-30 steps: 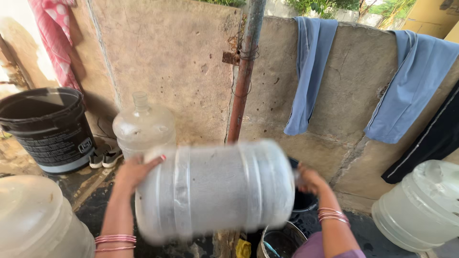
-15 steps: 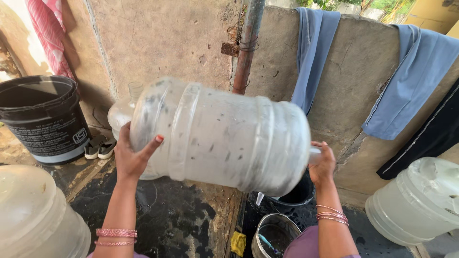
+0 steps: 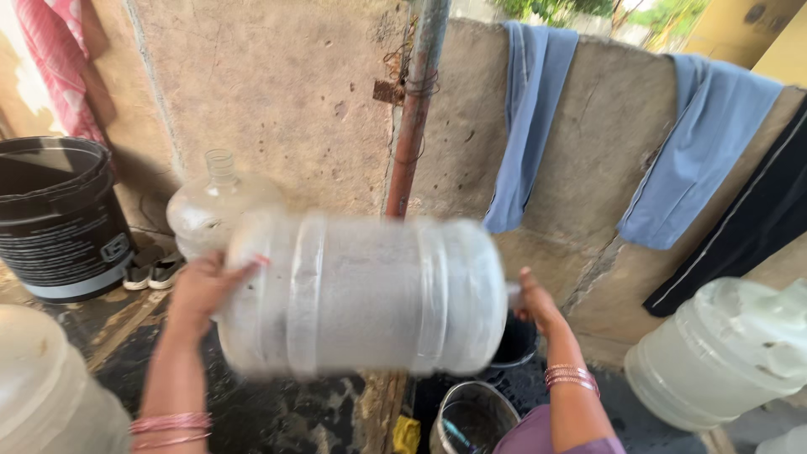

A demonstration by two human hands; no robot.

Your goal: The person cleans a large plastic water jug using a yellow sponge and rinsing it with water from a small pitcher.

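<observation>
- The large translucent ribbed plastic water jug (image 3: 366, 294) is held off the ground, lying on its side in front of the person, between the two hands. It is motion-blurred.
- Its long axis runs left to right across the view, roughly level: the flat bottom end faces the person's left, the neck end faces right.
- The left hand (image 3: 204, 288) is pressed against the jug's bottom end — palm flat on the plastic, fingers spread and curled a little over the edge, one painted nail showing at the rim.
- The right hand (image 3: 535, 304) is at the neck end, where the jug narrows. It seems closed about the neck or mouth, but the blur and the jug's shoulder hide the fingers, so I cannot tell how they are set.
- Both hands touch the jug at opposite ends of its long axis; neither is clearly the nearer one.
- Both forearms reach forward and slightly upward from the bottom of the frame, bangles on each wrist, elbows low, the left arm straighter than the right.
- Behind the jug stands a rusty vertical metal pipe (image 3: 414, 118) fixed to the rough concrete wall (image 3: 277, 92).
- A second clear plastic jug (image 3: 210, 210) stands upright just behind the held jug's left end, and a black plastic bucket (image 3: 59, 219) sits further left.
- Below the right hand, a small dark pail (image 3: 475, 420) stands on the wet ground — well under the neck end.
</observation>
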